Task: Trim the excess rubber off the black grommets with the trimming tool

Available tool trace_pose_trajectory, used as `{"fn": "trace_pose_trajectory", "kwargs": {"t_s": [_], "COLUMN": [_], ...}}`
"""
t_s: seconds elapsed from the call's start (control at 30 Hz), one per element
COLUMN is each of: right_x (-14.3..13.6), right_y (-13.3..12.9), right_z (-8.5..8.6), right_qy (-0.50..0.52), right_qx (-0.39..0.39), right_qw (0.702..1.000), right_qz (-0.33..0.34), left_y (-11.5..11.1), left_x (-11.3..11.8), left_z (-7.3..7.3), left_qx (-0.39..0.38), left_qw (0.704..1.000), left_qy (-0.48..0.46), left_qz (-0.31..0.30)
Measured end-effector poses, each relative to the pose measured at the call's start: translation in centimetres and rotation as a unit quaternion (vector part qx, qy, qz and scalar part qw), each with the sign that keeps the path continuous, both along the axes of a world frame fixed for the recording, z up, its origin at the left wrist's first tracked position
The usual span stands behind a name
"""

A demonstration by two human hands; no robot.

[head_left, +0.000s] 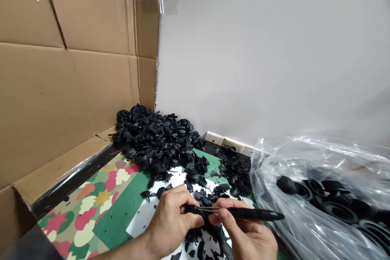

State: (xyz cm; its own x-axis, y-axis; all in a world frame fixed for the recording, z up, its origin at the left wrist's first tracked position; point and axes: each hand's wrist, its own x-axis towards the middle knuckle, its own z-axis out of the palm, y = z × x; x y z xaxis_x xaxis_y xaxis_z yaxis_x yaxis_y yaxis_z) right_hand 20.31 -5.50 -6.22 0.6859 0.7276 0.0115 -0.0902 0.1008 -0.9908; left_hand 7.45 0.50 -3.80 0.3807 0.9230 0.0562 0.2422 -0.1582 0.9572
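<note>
My left hand (173,221) is closed, its thumb and forefinger pinching a small black rubber part (191,209). Closed around a slim tool with a black handle (256,213) is my right hand (243,231), just to the right. The tool's thin metal end (209,209) points left and reaches the rubber part; its tip is hidden there, so I cannot tell its exact kind. Below and between the hands, black rubber scraps (201,248) lie scattered on a white sheet (138,219).
A big heap of ribbed black rubber pieces (158,138) stands at the back, with a smaller pile of scraps (234,168) right of it. A clear plastic bag (268,187) holding black rubber parts (338,209) lies right. Cardboard (91,81) walls the left; a grey wall (258,48) rises behind.
</note>
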Motion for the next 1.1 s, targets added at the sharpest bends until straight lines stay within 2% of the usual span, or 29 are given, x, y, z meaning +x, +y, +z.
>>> {"fn": "trace_pose_trajectory", "kwargs": {"t_s": [0.1, 0.2, 0.27, 0.33, 0.43, 0.5, 0.67, 0.83, 1.1], "right_x": [-0.8, -0.7, 0.6, 2.6, 5.1, 5.5, 3.3, 2.1, 2.1], "right_y": [-0.1, -0.1, 0.1, 0.3, 0.6, 0.7, 0.6, 0.6, 0.6], "right_z": [0.0, 0.0, -0.3, -0.7, -1.4, -1.5, -1.1, -0.8, -0.7], "right_qy": [-0.075, -0.201, -0.292, -0.354, -0.250, -0.180, -0.101, -0.050, -0.024], "right_qx": [0.069, 0.178, 0.167, 0.065, -0.085, -0.106, -0.028, 0.072, 0.081], "right_qw": [0.995, 0.963, 0.942, 0.931, 0.959, 0.974, 0.993, 0.996, 0.994], "right_qz": [-0.013, 0.001, -0.007, -0.057, -0.101, -0.092, -0.048, 0.010, 0.066], "left_y": [0.1, -0.1, -0.4, -0.6, -0.3, 0.0, 0.3, 0.2, 0.1], "left_x": [0.0, -0.1, -0.2, -0.2, -0.2, -0.1, 0.0, 0.1, 0.0], "left_z": [-0.2, -0.5, -0.5, -0.5, -0.3, -0.3, -0.3, -0.4, -0.5], "left_qx": [0.002, 0.001, 0.010, 0.019, 0.008, -0.006, -0.020, -0.002, 0.009], "left_qw": [1.000, 1.000, 0.998, 0.995, 0.993, 0.994, 0.995, 0.998, 0.997], "left_qy": [-0.003, -0.014, -0.034, -0.067, -0.104, -0.108, -0.095, -0.067, -0.078], "left_qz": [0.002, -0.011, -0.046, -0.075, -0.053, -0.030, -0.003, 0.003, 0.019]}}
